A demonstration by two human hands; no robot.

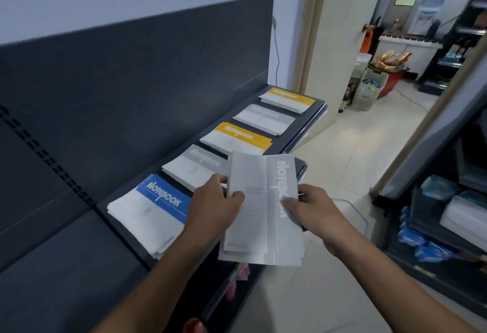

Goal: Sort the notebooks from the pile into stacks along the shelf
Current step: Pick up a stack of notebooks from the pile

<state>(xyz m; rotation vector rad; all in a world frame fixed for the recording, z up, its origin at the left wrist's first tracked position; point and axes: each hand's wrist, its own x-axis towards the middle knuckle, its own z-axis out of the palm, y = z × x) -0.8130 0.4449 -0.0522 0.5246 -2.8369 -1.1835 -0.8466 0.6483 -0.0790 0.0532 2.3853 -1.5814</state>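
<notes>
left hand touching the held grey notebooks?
Touching. Head view: the left hand pinches the grey notebooks at their left edge, thumb lying flat on the top cover.

Small shop: dark retail shelf point(79, 240), stocked goods racks point(448, 214) opposite.

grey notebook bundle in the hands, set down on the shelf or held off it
Held off it: the left hand and right hand both grip the grey notebook bundle, tilted past the shelf edge.

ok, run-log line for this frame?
stage: sorting | left hand: grips grey notebook bundle | right hand: grips same bundle | shelf: blue stack, near grey stack, near yellow stack, far grey stack, far yellow stack
</notes>
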